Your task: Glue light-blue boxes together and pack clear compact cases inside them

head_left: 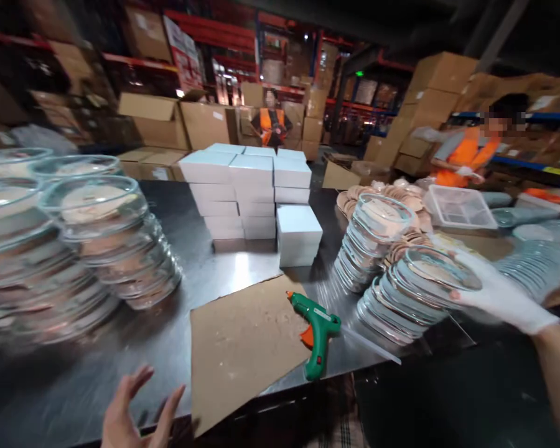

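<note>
Two hands: the right hand (499,295), in a white glove, at 3 o'clock; the bare left hand (137,414) at 7 o'clock.
Right grip: fingers closed around the rim of the top glass dish (441,269), thumb on the near edge; motion blur hides how firmly.
Left grip: fingers spread, palm open, touching nothing, just above the near table edge.
Held dish: it sits at the top of a leaning stack of glass dishes (404,305) at 3 o'clock, resting on the steel table (121,348).
Next stack: a second leaning stack (371,239) just behind, with tan round pads (354,199) beside it.
Glue gun: the green glue gun (318,333) lies at 5 o'clock, half on a cardboard sheet (242,348), untouched.
White boxes: piled white boxes (247,193) at 12 o'clock, well apart from both hands.
Left stacks: more glass dishes (98,242) at 9 o'clock, blurred.
Progress: judging by the full stacks, most dishes remain unhandled; no glued or boxed piece is visible.
Others: two people in orange vests (466,152) work beyond the table.
</note>
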Available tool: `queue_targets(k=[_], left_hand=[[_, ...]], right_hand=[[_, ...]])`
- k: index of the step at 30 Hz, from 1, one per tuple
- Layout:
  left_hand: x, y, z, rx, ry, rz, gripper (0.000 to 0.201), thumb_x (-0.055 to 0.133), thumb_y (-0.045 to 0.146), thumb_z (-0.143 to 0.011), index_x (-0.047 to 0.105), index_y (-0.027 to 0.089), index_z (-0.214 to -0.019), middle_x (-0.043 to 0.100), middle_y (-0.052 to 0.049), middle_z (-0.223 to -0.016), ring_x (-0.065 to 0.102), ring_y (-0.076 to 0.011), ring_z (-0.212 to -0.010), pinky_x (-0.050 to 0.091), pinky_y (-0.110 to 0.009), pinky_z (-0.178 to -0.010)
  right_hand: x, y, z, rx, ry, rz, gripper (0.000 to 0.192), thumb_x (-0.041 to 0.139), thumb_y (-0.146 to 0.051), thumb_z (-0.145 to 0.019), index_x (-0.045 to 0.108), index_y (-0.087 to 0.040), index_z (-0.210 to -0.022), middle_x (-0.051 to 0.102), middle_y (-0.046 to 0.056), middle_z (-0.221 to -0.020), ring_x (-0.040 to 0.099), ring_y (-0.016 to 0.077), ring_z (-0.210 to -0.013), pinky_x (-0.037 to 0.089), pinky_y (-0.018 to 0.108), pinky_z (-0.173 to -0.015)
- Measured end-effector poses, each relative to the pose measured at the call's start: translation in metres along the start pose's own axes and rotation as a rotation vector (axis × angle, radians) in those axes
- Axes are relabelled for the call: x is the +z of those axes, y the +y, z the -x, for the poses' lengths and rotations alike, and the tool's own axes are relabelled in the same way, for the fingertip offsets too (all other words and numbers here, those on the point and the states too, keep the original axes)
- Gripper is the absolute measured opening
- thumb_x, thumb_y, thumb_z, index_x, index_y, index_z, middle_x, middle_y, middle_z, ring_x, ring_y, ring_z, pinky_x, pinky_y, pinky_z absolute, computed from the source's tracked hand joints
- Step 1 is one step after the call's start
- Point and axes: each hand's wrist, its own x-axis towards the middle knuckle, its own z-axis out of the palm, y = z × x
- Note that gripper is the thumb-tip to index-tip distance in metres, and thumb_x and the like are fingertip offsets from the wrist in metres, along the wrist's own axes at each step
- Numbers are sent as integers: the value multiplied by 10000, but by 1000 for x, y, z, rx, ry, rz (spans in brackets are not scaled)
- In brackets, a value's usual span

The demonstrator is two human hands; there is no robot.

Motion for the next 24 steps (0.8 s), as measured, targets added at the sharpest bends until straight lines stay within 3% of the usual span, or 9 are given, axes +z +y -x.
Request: queue_targets(k=[4, 5, 8, 10, 12, 15, 17, 20, 24], left_hand=[[-17, -13, -10, 9, 1, -28, 426, 588, 627, -949, 773, 242, -954, 800, -109, -1068, 753, -361, -1055, 588, -531, -1007], [-17, -12, -12, -4, 20, -15, 381, 572, 576, -980, 773, 256, -927, 809, -77, -1008, 769, -323, -993, 617, -473, -942], [-10, 3, -15, -114, 65, 26, 353, 612, 510, -990, 746, 246, -1183, 820, -55, -1060, 789, -245, -878, 635, -317, -677], [-3, 16, -14, -27, 53, 78, 281, 642, 477, -986, 771, 233, -1040, 824, -59, -1042, 799, -248, -950, 653, -321, -759], [3, 22, -7, 106, 49, 122, 338, 554, 382, -1046, 746, 239, -807, 803, -23, -799, 810, -242, -943, 634, -397, -966], [4, 12, 5, -69, 126, 108, 281, 444, 286, -1096, 706, 230, -1181, 810, -12, -812, 809, -189, -786, 665, -353, -868], [-5, -3, 8, -195, 161, 14, 365, 490, 324, -1087, 557, 221, -1431, 828, -77, -1059, 814, -205, -904, 671, -346, -834], [-27, -34, -4, -171, 33, -207, 503, 563, 450, -1043, 544, 181, -1468, 691, -193, -1411, 653, -333, -1351, 574, -523, -1092], [-35, -72, -49, -146, -194, -324, 486, 553, 467, -1037, 624, 180, -1422, 565, -195, -1564, 311, -409, -1601, 277, -709, -1260]], right_hand=[[26, -81, 12, -219, 498, 132, 533, 715, -465, -947, 620, -377, -1464, 737, 135, -1271, 668, 418, -1251, 517, 603, -1090], [38, -110, 12, -211, 451, 97, 505, 664, -337, -985, 588, -360, -1483, 738, 132, -1265, 671, 390, -1248, 520, 594, -1072], [86, -192, -1, -564, 192, 71, 266, 638, -250, -994, 687, -253, -1256, 778, 99, -1166, 720, 323, -1143, 512, 551, -1037], [122, -231, -14, -718, 106, -18, 155, 588, -315, -1039, 706, -216, -1042, 795, 70, -1065, 733, 292, -1097, 476, 535, -1075], [159, -259, -21, -765, 93, -198, 277, 489, -325, -1083, 672, -211, -910, 780, 44, -893, 753, 247, -942, 510, 483, -1039], [218, -292, -15, -686, 134, -379, 222, 450, -210, -1079, 670, -203, -1046, 754, 25, -766, 723, 176, -658, 594, 300, -743], [252, -317, -1, -610, 119, -412, 291, 445, -188, -1076, 615, -154, -1311, 805, 86, -939, 759, 168, -687, 586, 239, -614], [274, -360, 28, -711, 34, -413, 344, 455, -225, -1058, 603, -162, -1362, 774, 149, -1225, 797, 218, -943, 643, 290, -741], [259, -394, 54, -959, -23, -374, 310, 521, -190, -990, 691, -207, -1249, 764, 104, -1277, 747, 272, -1152, 624, 402, -938]])
